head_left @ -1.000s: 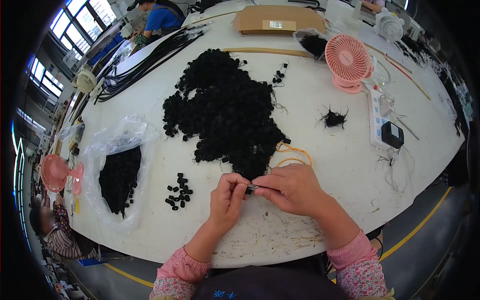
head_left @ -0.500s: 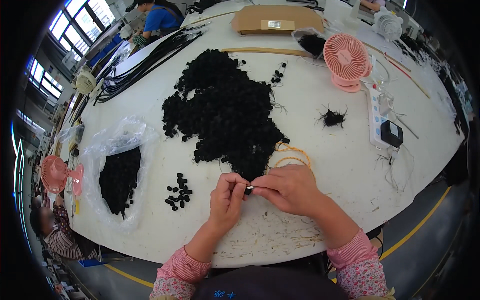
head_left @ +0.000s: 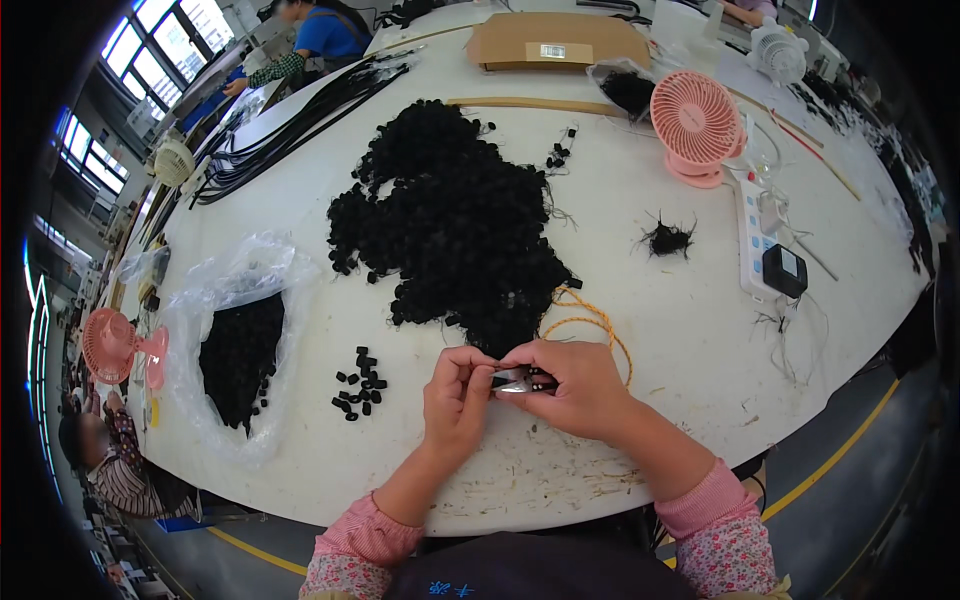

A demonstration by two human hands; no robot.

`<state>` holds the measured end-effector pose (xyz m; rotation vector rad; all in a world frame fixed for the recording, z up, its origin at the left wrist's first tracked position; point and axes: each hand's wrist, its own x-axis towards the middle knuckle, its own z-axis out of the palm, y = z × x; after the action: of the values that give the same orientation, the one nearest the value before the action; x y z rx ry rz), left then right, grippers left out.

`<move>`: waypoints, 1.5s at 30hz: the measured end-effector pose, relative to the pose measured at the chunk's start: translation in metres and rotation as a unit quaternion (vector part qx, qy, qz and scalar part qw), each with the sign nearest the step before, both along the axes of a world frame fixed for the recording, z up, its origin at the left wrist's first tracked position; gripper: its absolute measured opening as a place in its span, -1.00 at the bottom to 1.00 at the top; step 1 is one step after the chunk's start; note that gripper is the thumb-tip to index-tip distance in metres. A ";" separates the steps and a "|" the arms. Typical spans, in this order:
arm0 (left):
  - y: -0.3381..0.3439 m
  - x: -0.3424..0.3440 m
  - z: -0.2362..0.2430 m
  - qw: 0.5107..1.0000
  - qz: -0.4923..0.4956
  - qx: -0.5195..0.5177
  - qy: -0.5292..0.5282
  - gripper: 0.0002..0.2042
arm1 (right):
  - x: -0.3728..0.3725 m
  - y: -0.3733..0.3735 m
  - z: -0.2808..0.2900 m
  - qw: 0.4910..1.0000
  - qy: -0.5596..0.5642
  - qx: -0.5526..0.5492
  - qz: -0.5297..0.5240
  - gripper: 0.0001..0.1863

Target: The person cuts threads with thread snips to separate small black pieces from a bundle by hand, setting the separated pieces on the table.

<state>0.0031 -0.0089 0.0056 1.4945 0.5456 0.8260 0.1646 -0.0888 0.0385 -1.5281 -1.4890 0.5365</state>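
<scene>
Firstly, at the left side, a pink desk fan (head_left: 108, 345) is seen beside the curved edge of the white table (head_left: 310, 470). Next to it lies a clear plastic bag (head_left: 185, 360), which is open and contains many black pieces. Behind this bag, a bundle of long black strips (head_left: 300, 135) runs toward the far side. Then comes a loose group of short black pieces (head_left: 358, 385), and after it the large black heap (head_left: 460, 220) in the middle.

Just below the lower tip of this heap, the left hand (head_left: 457, 400) has its thumb and finger pinched on a small black piece (head_left: 496, 383), mostly hidden by the fingers. Touching the same place are the silver blades of the thread snips (head_left: 518, 380), gripped firmly in the right hand (head_left: 585, 390); whether the blades are apart, I cannot tell. Beside that hand, an orange cord (head_left: 606, 322) curves on the table. Farther right lie a black thread tangle (head_left: 668, 238), another pink fan (head_left: 694, 120) and a white power strip (head_left: 752, 235) with a black adapter (head_left: 785, 270).
</scene>
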 end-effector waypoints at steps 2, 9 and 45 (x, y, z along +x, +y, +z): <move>-0.001 0.001 0.002 1.000 0.000 0.008 0.001 -0.91 | 0.000 0.002 -0.007 0.994 -0.096 0.048 0.010 -0.67; 0.008 -0.001 0.006 0.994 -0.007 -0.109 -0.009 -0.81 | 0.000 -0.001 -0.011 0.999 0.025 0.041 0.001 -0.69; -0.006 0.006 0.011 0.995 0.006 -0.014 -0.102 -0.82 | 0.006 0.005 -0.004 0.897 0.427 -0.103 0.056 -0.80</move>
<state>0.0093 -0.0149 0.0168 1.3634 0.4139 0.9641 0.1707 -0.0840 0.0344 -1.1064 -0.8389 1.2731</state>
